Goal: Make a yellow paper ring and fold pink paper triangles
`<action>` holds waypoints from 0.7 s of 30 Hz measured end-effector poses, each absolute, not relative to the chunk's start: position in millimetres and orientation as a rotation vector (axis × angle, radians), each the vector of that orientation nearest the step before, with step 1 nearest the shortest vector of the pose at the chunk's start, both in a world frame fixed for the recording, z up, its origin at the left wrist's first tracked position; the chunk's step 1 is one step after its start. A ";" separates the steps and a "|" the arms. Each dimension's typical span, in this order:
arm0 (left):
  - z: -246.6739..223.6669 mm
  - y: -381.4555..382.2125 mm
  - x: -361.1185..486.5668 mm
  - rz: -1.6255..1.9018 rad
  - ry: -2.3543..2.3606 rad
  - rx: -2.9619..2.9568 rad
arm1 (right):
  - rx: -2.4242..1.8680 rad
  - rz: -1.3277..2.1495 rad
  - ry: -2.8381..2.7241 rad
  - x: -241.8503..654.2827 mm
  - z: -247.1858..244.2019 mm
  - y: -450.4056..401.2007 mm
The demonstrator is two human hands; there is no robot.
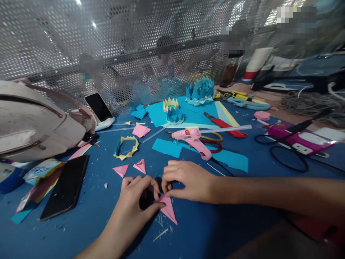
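Near the table's front, a pink folded paper piece (169,210) is pinched at its top edge by both hands. My left hand (140,196) has thumb and fingers closed on its left corner. My right hand (185,180) closes thumb and fingertips on its upper right part. The fingers hide the top of the paper. Two pink folded triangles (120,170) (140,166) lie just beyond my left hand. Behind them is a yellow and blue paper ring (126,148). A pink glue gun (194,139) rests beyond my right hand.
Pink squares (141,130), blue strips (166,147) and red-handled scissors (212,145) lie mid-table. Farther back are a blue paper flower (199,91) and a red cutter (228,127). A dark phone (66,187) and a bag (37,122) are left; a magenta power strip (299,138) is right.
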State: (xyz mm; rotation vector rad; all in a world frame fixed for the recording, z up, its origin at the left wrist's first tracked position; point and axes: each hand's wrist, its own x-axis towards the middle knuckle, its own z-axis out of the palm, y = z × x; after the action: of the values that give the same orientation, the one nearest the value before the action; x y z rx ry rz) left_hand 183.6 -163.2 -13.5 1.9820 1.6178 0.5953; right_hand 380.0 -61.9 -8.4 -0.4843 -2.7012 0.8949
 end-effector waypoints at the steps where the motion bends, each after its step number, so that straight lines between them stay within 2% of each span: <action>1: -14.0 -163.8 183.0 0.607 1.612 1.986 | -0.457 0.875 -2.697 380.4 -9.3 -61.8; 9: -14.7 -172.8 176.4 0.753 1.535 2.254 | -0.084 0.525 -2.637 385.9 -18.1 -60.1; 16: -17.9 -174.7 177.3 0.962 1.549 2.497 | -0.012 0.236 -2.661 389.9 -14.6 -62.1; 21: -17.5 -178.0 177.7 1.017 1.593 2.597 | 0.060 0.168 -2.665 388.1 -14.9 -59.7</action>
State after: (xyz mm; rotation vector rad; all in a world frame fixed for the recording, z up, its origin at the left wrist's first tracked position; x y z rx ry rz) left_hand 177.7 -178.0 -17.5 2.5967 1.5927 1.0167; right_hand 388.1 -59.7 -14.9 0.0600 -2.6646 0.1678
